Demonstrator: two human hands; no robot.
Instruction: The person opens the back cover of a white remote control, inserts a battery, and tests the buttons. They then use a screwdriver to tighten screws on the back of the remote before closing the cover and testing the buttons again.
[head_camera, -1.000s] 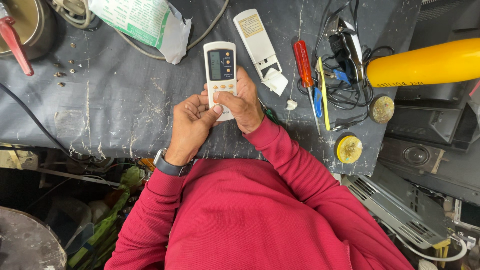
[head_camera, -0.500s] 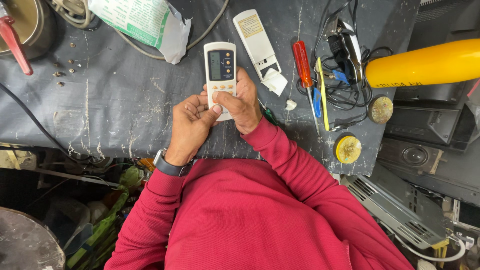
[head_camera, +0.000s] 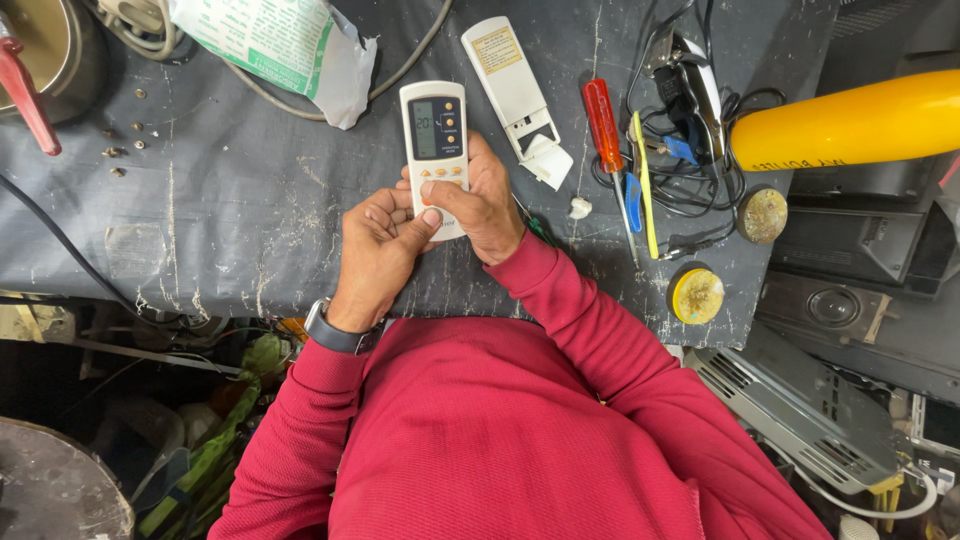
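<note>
**Two hands on a white remote at a cluttered workbench**

Dark, scratched sheeting covers the workbench (head_camera: 230, 230), seen from above. Both hands grip one white remote control (head_camera: 435, 150), held upright over the bench middle, its small display facing up. The left hand (head_camera: 385, 245) cups the lower body from below, thumb tip on the button area. The right hand (head_camera: 480, 205) wraps the right edge, fingers curled shut around the casing. A second white remote shell (head_camera: 508, 85) lies face down just to the right, bearing one yellowish rectangular label near its top end. One crumpled plastic package (head_camera: 280, 40) with green print sits at the upper left. One red-handled screwdriver (head_camera: 603, 125) lies beside a tangle of black wires (head_camera: 690, 150). One yellow cylinder (head_camera: 850, 120) lies at the right edge. Two round yellowish discs (head_camera: 697, 294) rest near the bench's right side.
</note>
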